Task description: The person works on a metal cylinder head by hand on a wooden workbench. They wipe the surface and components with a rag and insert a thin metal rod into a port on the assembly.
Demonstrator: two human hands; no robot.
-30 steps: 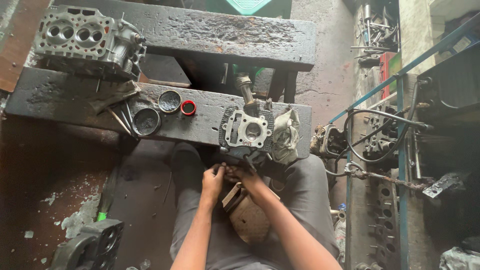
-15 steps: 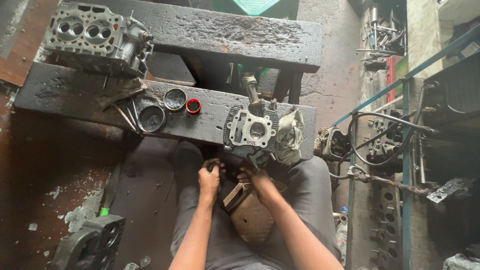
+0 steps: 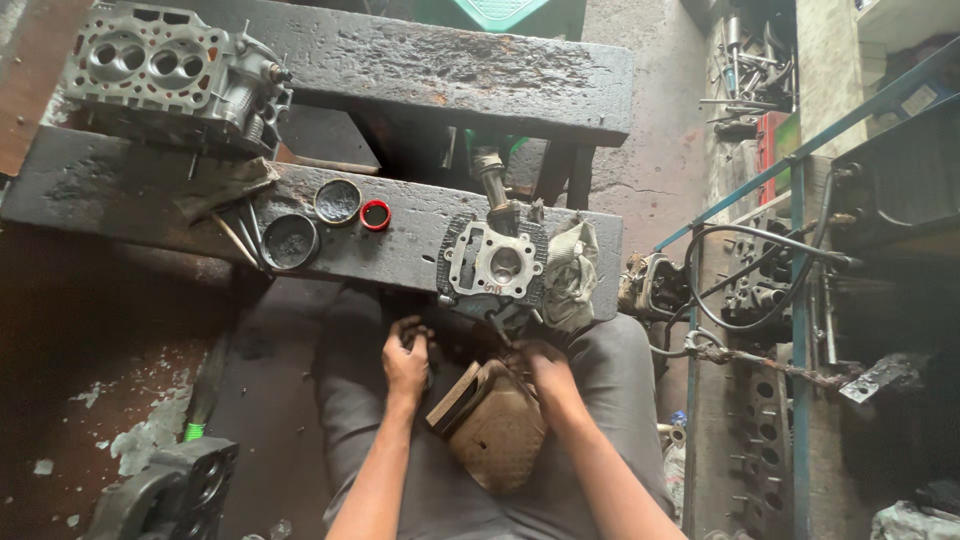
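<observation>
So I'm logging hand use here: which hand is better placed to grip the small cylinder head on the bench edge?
Probably the right hand: it lies directly below the cylinder head; the left hand is off to its side.

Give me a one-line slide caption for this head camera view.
Both hands, left hand and right hand, work beneath a single-cylinder engine head on a blackened wooden bench, brown rusty metal part on lap.

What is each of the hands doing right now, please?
Left hand: curled shut at the workbench's front edge; what it grips cannot be told.
Right hand: closed on the brown metal part in the lap.
</observation>
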